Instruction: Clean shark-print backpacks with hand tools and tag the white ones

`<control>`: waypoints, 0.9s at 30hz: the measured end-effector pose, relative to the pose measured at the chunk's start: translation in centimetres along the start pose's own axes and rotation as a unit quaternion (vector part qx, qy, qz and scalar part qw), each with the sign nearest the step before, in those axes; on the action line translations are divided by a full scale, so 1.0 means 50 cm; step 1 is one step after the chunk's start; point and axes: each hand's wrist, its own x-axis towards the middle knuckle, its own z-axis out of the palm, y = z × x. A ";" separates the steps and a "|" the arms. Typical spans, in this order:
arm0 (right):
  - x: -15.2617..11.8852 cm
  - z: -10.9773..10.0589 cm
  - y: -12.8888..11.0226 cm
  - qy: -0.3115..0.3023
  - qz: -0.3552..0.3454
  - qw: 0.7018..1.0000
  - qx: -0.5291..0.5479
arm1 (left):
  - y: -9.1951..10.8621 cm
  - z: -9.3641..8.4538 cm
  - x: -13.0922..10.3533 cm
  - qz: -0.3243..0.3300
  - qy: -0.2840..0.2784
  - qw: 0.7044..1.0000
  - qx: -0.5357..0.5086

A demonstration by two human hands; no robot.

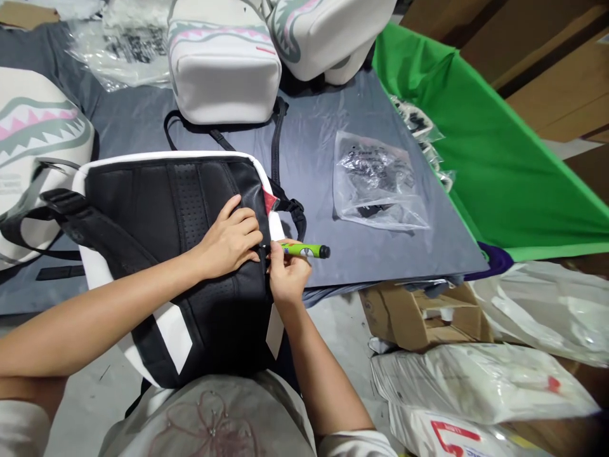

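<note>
A black and white backpack [143, 190] lies against the table edge and my body, its black padded back facing up. My left hand [233, 240] rests on the padded panel, fingers bent and gripping the black fabric near the right side seam. Between the fingers of my right hand [289, 273] is a green marker pen [311, 251], its dark end pointing right and its other end at the seam. Just above sits a small red tab [270, 200] on the white edging. A black strap with a buckle [295, 206] hangs off that side.
White backpacks with a shark-mouth print stand at the back [226, 82], back right [328, 38] and left [33, 139] of the grey table [309, 152]. A clear plastic bag [380, 181] lies to the right. Beyond are a green cloth bin [499, 158], an open carton [399, 317] and plastic-wrapped packs [480, 381].
</note>
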 end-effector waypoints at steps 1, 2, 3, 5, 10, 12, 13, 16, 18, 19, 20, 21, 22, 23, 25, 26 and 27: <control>0.001 0.001 0.002 0.003 -0.001 1.000 -0.004 | -0.001 0.002 0.000 0.002 0.000 1.000 0.004; 0.001 0.001 0.002 0.002 -0.001 1.000 -0.005 | -0.003 0.003 -0.001 0.004 0.003 1.000 0.008; 0.002 0.001 0.001 -0.001 -0.001 1.000 -0.006 | -0.004 0.005 -0.001 0.006 0.008 1.000 0.010; 0.003 0.001 -0.003 -0.005 -0.001 1.000 -0.011 | -0.005 0.008 -0.002 0.008 0.017 1.000 0.011; 0.004 0.001 -0.008 -0.004 0.010 1.000 -0.023 | -0.006 0.009 -0.001 0.008 0.017 1.000 0.008; 0.004 0.002 -0.009 -0.005 0.014 1.000 -0.022 | -0.005 0.009 0.000 0.009 0.018 1.000 0.010; 0.005 0.002 -0.010 -0.007 0.016 1.000 -0.020 | -0.005 0.009 0.000 0.009 0.018 1.000 0.011; 0.006 0.003 -0.012 -0.010 0.020 1.000 -0.011 | -0.005 0.009 0.001 0.007 0.012 1.000 0.014; 0.007 0.002 -0.013 -0.010 0.023 1.000 -0.013 | -0.005 0.010 0.001 0.005 0.007 1.000 0.013; 0.008 0.002 -0.013 -0.013 0.026 0.999 -0.018 | -0.005 0.010 0.001 0.006 0.009 1.000 0.012; 0.008 0.001 -0.013 -0.016 0.030 0.999 -0.022 | -0.006 0.011 0.001 0.007 0.013 1.000 0.011; 0.009 0.001 -0.013 -0.016 0.033 0.999 -0.024 | -0.006 0.012 0.001 0.009 0.016 1.000 0.011; 0.010 0.001 -0.012 -0.013 0.034 0.999 -0.022 | -0.006 0.013 0.001 0.010 0.019 1.000 0.012; 0.010 0.001 -0.012 -0.011 0.033 0.999 -0.016 | -0.006 0.013 0.001 0.010 0.021 1.000 0.013; 0.010 0.002 -0.011 -0.016 0.034 0.999 -0.004 | -0.006 0.013 0.001 0.011 0.021 1.000 0.013; 0.010 0.003 -0.010 -0.019 0.037 0.999 0.000 | -0.007 0.013 0.002 0.012 0.022 1.000 0.013; 0.010 0.003 -0.010 -0.018 0.039 0.999 0.001 | -0.007 0.012 0.002 0.012 0.023 1.000 0.012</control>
